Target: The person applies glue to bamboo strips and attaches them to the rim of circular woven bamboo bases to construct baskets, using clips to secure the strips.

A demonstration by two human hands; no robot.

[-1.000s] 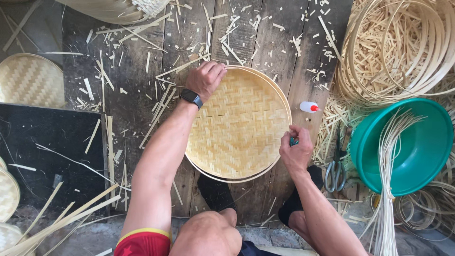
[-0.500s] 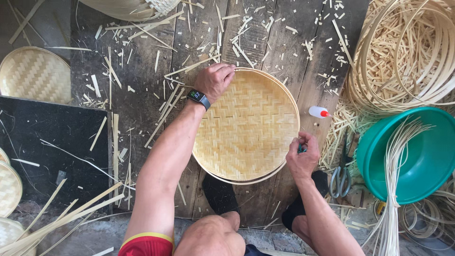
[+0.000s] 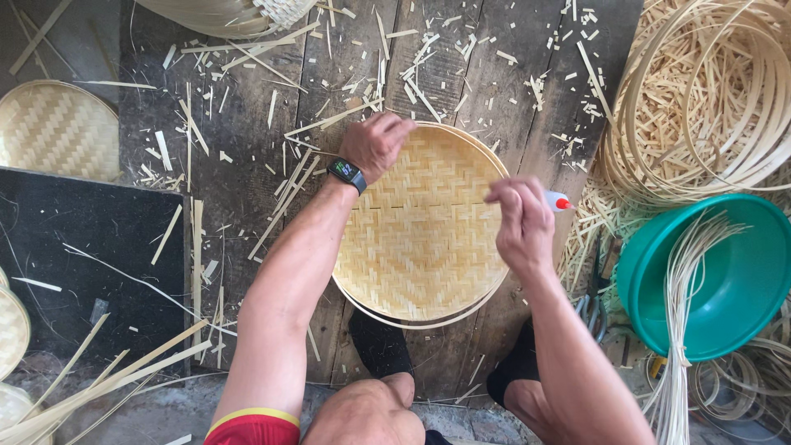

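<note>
The left hand (image 3: 376, 142) lies curled on the far left rim of a round woven bamboo tray (image 3: 420, 227), its fingers bent over the edge and pressing it; a dark smartwatch (image 3: 347, 172) sits on that wrist. The right hand (image 3: 519, 222) hovers over the tray's right rim with its fingers pinched narrowly together; whether they grip anything cannot be told. Just beyond its knuckles lies a small white glue bottle with a red tip (image 3: 557, 201), touching or nearly touching the hand.

The tray lies flat on the planks directly ahead of the person's knees, between the two arms. It is pale yellow, plaited in a herringbone pattern, shallow, with a thin bent bamboo hoop around its edge that stands slightly loose along the near side.

To the right, a green plastic basin (image 3: 741, 280) has a bundle of thin pale bamboo strips (image 3: 684, 330) draped over its near rim and hanging down. Behind it lies a heap of coiled bamboo hoops (image 3: 709, 99) filled with short offcuts. Scissors (image 3: 589, 309) lie between the basin and the tray.

The surface is a floor of dark weathered wooden planks (image 3: 247, 124), strewn with bamboo splinters and slivers. On the left lie another woven tray (image 3: 53, 132) and a black board (image 3: 91, 255), with long bamboo slats (image 3: 99, 379) crossing the near left corner.
</note>
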